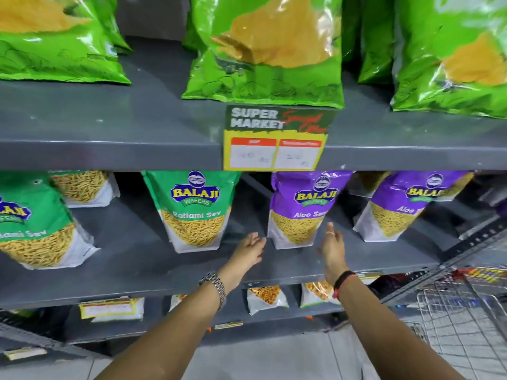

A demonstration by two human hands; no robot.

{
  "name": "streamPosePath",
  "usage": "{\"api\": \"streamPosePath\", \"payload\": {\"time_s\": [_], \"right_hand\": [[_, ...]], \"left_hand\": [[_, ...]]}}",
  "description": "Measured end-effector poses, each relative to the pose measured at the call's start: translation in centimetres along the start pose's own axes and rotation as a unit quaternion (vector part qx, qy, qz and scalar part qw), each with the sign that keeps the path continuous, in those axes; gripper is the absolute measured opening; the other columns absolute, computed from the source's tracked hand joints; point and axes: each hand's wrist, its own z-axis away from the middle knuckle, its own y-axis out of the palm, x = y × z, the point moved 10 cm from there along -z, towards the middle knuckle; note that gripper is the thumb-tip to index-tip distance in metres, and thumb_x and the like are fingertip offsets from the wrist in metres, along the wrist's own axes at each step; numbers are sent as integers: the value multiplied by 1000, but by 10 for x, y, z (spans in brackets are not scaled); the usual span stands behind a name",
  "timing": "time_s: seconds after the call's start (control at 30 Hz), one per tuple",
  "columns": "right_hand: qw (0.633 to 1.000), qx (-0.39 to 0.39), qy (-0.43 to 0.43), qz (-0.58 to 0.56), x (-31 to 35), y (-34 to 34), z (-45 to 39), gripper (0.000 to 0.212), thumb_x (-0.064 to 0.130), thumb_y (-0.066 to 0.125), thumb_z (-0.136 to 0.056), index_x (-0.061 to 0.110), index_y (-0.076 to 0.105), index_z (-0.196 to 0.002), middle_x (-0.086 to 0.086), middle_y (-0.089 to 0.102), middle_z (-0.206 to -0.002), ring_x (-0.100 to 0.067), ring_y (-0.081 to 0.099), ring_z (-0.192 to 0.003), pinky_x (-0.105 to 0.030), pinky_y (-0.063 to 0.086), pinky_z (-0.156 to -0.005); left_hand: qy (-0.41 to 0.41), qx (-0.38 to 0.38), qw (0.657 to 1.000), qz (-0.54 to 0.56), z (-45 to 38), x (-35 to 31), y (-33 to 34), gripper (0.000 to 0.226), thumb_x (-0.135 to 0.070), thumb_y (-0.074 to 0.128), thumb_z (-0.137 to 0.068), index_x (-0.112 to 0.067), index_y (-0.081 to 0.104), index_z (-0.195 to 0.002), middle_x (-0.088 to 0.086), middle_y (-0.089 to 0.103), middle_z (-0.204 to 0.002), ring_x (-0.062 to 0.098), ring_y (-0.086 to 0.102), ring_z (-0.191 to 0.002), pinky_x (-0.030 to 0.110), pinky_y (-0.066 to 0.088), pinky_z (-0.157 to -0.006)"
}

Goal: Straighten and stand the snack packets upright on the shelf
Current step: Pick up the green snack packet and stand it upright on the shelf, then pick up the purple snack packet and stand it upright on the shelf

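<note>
Two hands reach onto the middle shelf toward the purple packet, which stands upright near the shelf's front, between a green packet and a second purple one. The left hand is flat and empty, fingertips just beside the packet's lower left corner; contact cannot be told. The right hand is open too, fingers straight, close against the packet's lower right edge. Neither hand grips anything.
</note>
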Motion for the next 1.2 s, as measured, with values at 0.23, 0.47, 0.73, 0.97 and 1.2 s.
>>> {"api": "streamPosePath", "payload": {"time_s": [0.23,0.47,0.73,0.97,1.2], "right_hand": [[994,106,-28,11,7,10,-2,32,37,31,-97,22,59,-95,2,59,-89,-11,51,-81,-27,40,-72],[992,124,-23,8,7,-18,-34,33,41,34,-95,18,58,-100,-5,60,-97,-19,51,-90,-32,40,-83],[983,176,-27,37,16,-37,-56,32,45,34,-94,22,56,-99,-4,60,-107,-21,55,-104,-40,41,-100],[990,101,-48,81,-3,-106,-73,35,34,39,-95,9,58,-109,-10,62,-102,-30,57,-103,-40,42,-93],[998,-32,-56,14,34,-207,-117,37,25,38,-96,3,46,-124,-7,52,-113,-22,49,-109,-25,31,-85]], "left_hand": [[62,-28,989,-129,-25,-15,46,51,-4,48,-81,-30,53,-125,-7,63,-113,8,53,-96,26,41,-85],[41,-65,987,-143,-39,-16,75,63,-5,46,-71,-30,51,-129,-2,63,-126,19,57,-117,40,45,-104],[21,-76,989,-126,-50,-9,105,50,-5,48,-84,-27,48,-129,-2,58,-128,20,54,-118,33,43,-97],[32,-290,953,-83,-31,18,106,33,-18,46,-80,4,53,-104,33,60,-110,44,60,-97,53,49,-88],[-17,-57,998,-10,-36,20,232,26,5,37,-91,-17,50,-95,-4,47,-79,7,44,-65,15,43,-57]]}}
